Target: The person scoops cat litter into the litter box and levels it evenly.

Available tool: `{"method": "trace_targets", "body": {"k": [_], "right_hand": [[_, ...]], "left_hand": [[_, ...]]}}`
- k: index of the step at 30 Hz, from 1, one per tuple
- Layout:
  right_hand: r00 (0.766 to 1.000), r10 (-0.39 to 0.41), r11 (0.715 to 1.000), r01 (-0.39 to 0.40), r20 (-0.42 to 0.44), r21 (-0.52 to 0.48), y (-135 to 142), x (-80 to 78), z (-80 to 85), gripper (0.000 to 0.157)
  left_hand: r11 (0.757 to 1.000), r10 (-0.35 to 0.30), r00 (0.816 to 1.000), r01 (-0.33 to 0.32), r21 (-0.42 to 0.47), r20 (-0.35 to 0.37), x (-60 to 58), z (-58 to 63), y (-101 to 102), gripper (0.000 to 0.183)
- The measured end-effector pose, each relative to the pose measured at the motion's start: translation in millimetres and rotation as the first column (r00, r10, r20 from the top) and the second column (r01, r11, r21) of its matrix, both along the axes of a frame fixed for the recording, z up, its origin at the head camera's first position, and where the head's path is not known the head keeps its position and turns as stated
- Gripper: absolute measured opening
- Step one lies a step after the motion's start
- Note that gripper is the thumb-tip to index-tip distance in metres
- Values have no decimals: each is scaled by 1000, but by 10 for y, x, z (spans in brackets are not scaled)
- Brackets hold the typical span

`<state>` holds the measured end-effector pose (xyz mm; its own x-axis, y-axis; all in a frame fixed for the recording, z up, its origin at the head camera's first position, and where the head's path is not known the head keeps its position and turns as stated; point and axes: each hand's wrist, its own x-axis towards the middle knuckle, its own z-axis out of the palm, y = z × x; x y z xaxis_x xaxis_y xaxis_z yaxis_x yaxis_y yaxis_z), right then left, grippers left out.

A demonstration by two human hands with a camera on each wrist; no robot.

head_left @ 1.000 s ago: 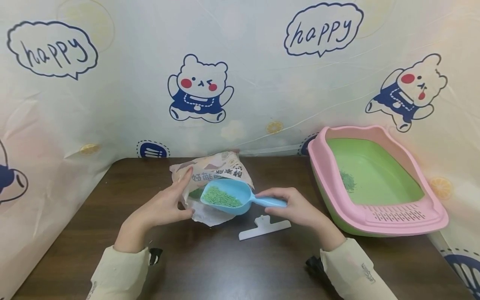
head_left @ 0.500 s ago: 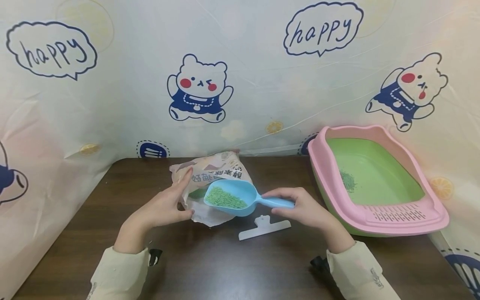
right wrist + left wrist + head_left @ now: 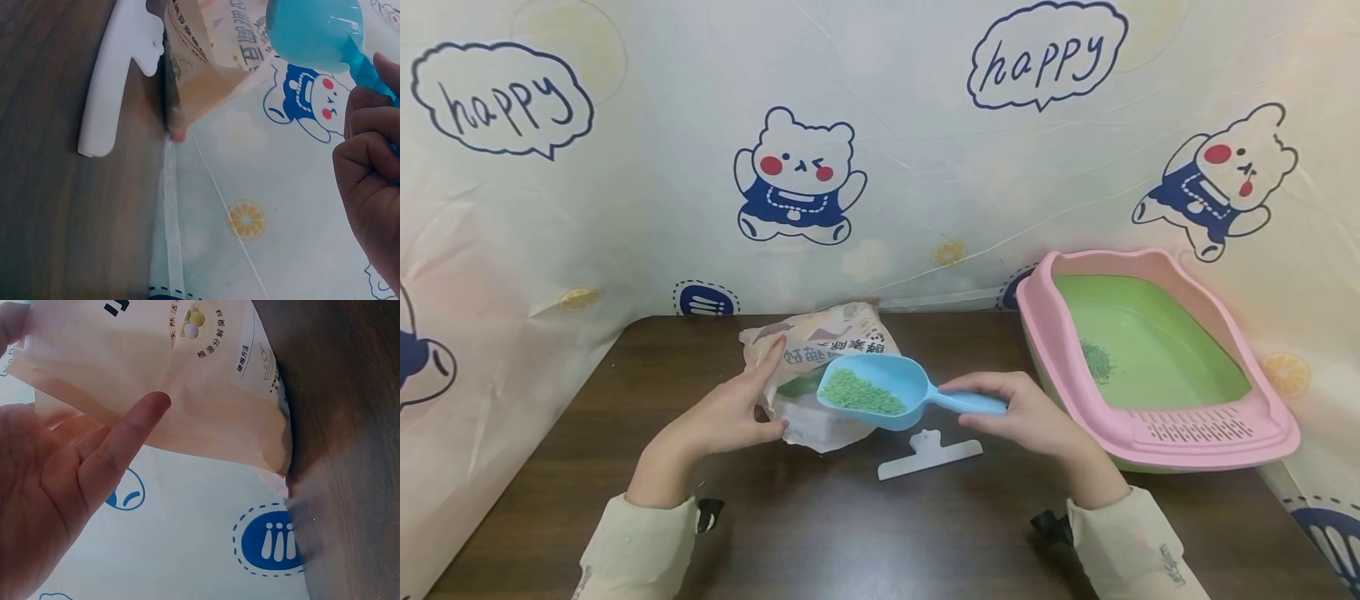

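A light blue scoop (image 3: 880, 392) heaped with green litter pellets (image 3: 859, 393) is in my right hand (image 3: 1030, 417), whose fingers and thumb grip its handle. The scoop is just in front of a printed cat litter bag (image 3: 838, 329), over part of its mouth. At the bag's left side my left hand (image 3: 722, 417) holds it, thumb near the lower lip and fingers along the upper side. One extended finger (image 3: 125, 444) lies against the bag in the left wrist view. The right wrist view shows the scoop's underside (image 3: 312, 31). More green shows inside the bag.
A white sealing clip (image 3: 930, 454) lies on the dark wooden table (image 3: 820, 533) below the scoop. On the right stands a pink and green litter box (image 3: 1180, 350) with a small pile of pellets (image 3: 1096, 362) inside. A printed cloth (image 3: 925, 183) hangs behind.
My right hand has drawn the filled scoop steadily rightward, somewhat away from the bag's mouth. The left hand and the bag stay almost where they were.
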<state>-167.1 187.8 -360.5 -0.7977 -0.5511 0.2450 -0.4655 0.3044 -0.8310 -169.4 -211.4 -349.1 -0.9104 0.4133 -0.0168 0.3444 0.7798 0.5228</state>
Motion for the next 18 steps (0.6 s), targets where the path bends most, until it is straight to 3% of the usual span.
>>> {"method": "trace_targets", "body": {"k": [9,18], "right_hand": [[995,-74,997,75,-65,5,154,-3,54,37],[986,-166,986,166,-4,-19,344,56,153,35]], "left_hand": [[1000,-3,1000,3,-8,-11,-5,-14,0,108],[1000,0,1000,0,-9,-15,5,-19,-7,108]]}}
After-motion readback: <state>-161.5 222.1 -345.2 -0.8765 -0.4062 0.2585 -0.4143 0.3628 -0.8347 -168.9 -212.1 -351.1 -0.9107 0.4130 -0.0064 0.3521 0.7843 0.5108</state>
